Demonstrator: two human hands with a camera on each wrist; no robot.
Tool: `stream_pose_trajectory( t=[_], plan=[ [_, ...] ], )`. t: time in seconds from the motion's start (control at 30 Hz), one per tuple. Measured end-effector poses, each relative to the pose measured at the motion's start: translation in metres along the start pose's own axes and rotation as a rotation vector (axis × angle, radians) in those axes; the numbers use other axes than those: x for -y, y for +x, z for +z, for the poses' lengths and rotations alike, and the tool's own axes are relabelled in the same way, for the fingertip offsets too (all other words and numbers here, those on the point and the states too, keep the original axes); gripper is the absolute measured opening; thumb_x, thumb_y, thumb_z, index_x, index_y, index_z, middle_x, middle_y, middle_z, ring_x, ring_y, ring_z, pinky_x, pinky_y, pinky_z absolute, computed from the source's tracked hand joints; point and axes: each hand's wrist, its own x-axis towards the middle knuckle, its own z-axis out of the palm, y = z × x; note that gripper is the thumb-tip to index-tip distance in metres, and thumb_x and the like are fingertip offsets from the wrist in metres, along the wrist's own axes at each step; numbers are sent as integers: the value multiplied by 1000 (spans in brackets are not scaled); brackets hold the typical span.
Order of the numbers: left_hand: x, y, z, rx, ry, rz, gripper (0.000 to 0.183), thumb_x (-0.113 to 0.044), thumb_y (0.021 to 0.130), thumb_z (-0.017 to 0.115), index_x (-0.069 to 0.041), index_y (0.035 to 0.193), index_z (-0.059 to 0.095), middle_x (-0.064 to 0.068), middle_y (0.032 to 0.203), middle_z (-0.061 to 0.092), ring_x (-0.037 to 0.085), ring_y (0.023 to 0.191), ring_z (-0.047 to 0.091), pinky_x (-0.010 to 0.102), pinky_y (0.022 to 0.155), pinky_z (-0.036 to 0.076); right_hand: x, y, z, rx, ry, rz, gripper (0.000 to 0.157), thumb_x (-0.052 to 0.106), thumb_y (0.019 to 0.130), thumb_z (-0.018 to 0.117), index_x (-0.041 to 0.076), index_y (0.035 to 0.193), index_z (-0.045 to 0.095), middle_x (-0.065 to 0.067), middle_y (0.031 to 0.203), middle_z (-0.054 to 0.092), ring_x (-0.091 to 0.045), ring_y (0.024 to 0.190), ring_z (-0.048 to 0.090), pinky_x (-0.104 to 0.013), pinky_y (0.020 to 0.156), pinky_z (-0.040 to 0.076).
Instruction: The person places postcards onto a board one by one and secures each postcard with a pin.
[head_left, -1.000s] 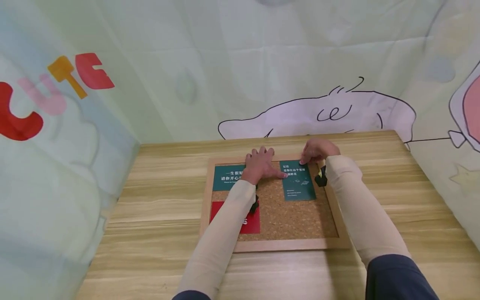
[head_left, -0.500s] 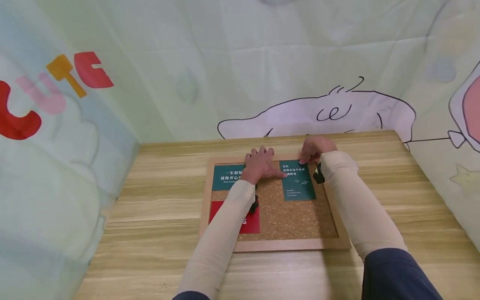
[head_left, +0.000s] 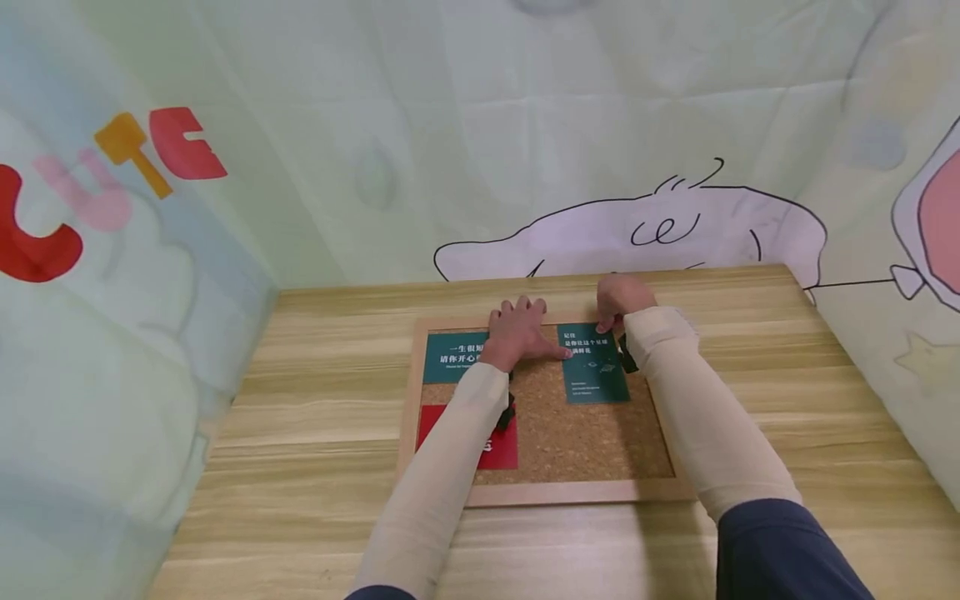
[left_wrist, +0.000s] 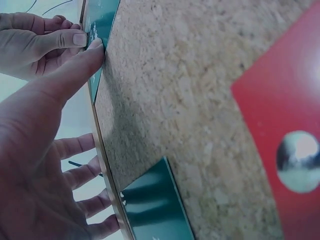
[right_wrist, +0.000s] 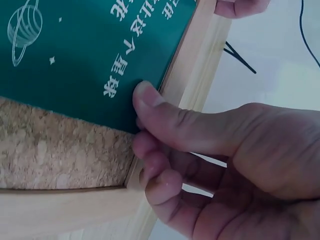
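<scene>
A dark green card (head_left: 596, 375) with white print and a planet drawing lies upright at the upper right of a wood-framed cork board (head_left: 592, 442). My left hand (head_left: 516, 335) is spread over the board's top edge. Its thumb rests on the card's left edge, while the other fingers reach past the frame. At the card's upper right corner my right hand (head_left: 622, 298) pinches it, thumb on the printed face and curled fingers beneath, as the right wrist view shows. That hand (left_wrist: 45, 45) also appears in the left wrist view.
Another green card (head_left: 453, 354) lies at the board's upper left. Below it is a red card (head_left: 502, 442), partly behind my left forearm; a shiny silver round piece (left_wrist: 299, 161) sits on it. A printed cloth backdrop (head_left: 337, 167) stands behind the wooden table (head_left: 315, 433).
My right wrist and forearm have shifted a little to the left, the fingers staying at the card's corner. My left hand and the cards keep their places.
</scene>
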Motion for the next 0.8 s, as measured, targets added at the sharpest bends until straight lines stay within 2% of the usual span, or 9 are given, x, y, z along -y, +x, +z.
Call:
stream_pose_trajectory(
  t=[0.13,0.33,0.47,0.6,0.8],
  plan=[
    [2,0,-1,0,-11,0,99,-74,78,76,-18,153,43,10,147,47,33,127,42,53,113,34,2,5,1,-9,0,6,21,12,88,85,-3,95,72,-12,82,68,-20,70,61,-30,61,49],
    [2,1,2,-4,-24,5,100,-73,77,76,-19,154,43,9,148,46,33,128,42,52,114,34,-12,12,2,33,56,-3,22,19,88,85,1,88,73,-7,69,63,-15,58,56,-27,53,45],
    [3,3,8,-20,-11,22,99,-74,78,75,-20,155,43,8,149,46,32,130,41,52,115,33,-22,2,2,43,103,-97,19,17,90,83,3,81,74,-4,64,57,-14,56,53,-25,50,42],
    [6,5,10,-43,13,36,98,-75,79,73,-20,154,44,7,149,47,31,130,42,52,116,32,-28,-5,2,38,170,-202,16,14,92,80,3,81,75,-4,65,56,-15,58,52,-25,52,40],
    [14,4,10,-46,-25,96,94,-78,85,62,-21,157,42,8,154,44,32,134,42,53,117,33,-39,-9,4,3,143,-376,16,14,95,77,4,85,70,-3,74,59,-17,67,54,-28,60,43]
  ],
)
